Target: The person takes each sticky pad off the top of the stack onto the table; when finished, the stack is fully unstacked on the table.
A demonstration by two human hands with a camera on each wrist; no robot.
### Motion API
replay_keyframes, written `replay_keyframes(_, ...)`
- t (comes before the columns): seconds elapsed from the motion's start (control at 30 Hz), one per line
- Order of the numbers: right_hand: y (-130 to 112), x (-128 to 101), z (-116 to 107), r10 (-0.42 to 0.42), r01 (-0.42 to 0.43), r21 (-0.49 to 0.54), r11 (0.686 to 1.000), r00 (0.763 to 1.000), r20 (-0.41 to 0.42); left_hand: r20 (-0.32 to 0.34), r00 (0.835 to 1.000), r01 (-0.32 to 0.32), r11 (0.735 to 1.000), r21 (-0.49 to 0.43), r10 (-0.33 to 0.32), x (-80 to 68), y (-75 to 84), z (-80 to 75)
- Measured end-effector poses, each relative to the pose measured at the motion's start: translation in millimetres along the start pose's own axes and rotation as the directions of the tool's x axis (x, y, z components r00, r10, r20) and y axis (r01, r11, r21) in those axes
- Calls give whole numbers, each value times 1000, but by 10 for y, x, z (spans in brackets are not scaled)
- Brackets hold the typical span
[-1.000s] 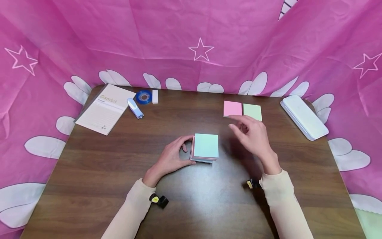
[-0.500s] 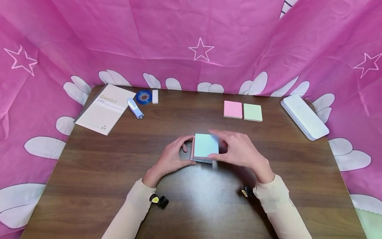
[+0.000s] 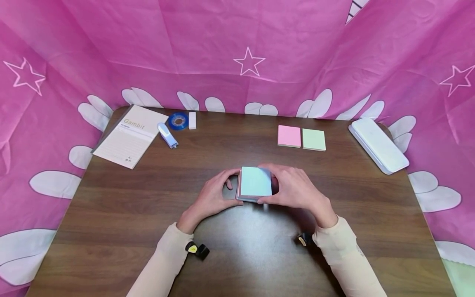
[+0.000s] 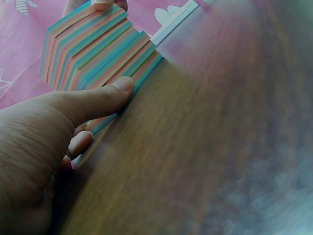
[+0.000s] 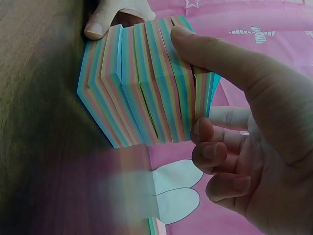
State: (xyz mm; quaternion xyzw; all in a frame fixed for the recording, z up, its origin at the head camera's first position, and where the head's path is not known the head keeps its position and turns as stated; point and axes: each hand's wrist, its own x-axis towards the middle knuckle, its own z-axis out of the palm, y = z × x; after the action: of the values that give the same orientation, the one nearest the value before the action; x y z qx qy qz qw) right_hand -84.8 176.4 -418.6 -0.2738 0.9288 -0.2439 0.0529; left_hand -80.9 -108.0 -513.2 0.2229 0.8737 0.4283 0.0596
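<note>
A thick block of multicoloured sticky notes with a pale blue top sheet stands on the dark wooden table at its middle. My left hand grips its left side, thumb against the near lower edge. My right hand grips the right side, thumb and fingers curled round the striped layers. The wrist views show the block's layers slightly staggered. A pink pad and a green pad lie side by side beyond the right hand.
At the back left lie a booklet, a small white and blue device, a blue tape roll and a white eraser. A white case lies at the back right. Pink cloth walls surround the table.
My right hand came down from near the pink and green pads and took hold of the block's right side. The left hand stayed on the block.
</note>
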Motion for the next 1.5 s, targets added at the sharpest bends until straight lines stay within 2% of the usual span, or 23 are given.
replay_keyframes(0.3, 70, 7, -9, -15, 15, 57, 998, 1000, -6, 8, 1000, 12, 1000, -27, -12, 5, -3, 1)
replay_keyframes(0.53, 155, 2, -66, -20, 24, 114, 993, 999, -38, 4, 1000, 10, 1000, -6, -10, 6, -5, 5)
replay_keyframes(0.7, 368, -18, -184, 13, 1, 149, 989, 995, -95, 0, 1000, 18, 1000, 10, -18, 5, 7, 10)
replay_keyframes(0.87, 697, -74, -302, 98, -73, 174, 982, 985, -140, 3, 1000, 26, 1000, 9, -26, 5, 17, 12)
replay_keyframes(1.1, 1148, -240, -448, 223, -184, 203, 962, 956, -192, 4, 999, 32, 999, 2, -32, 7, 6, 17)
replay_keyframes(1.33, 1603, -522, -555, 362, -307, 227, 924, 895, -260, 9, 999, 37, 999, -2, -37, 7, 10, 15)
replay_keyframes(1.5, 1862, -736, -588, 435, -388, 215, 896, 865, -249, 6, 999, 36, 999, 8, -36, 3, 15, 15)
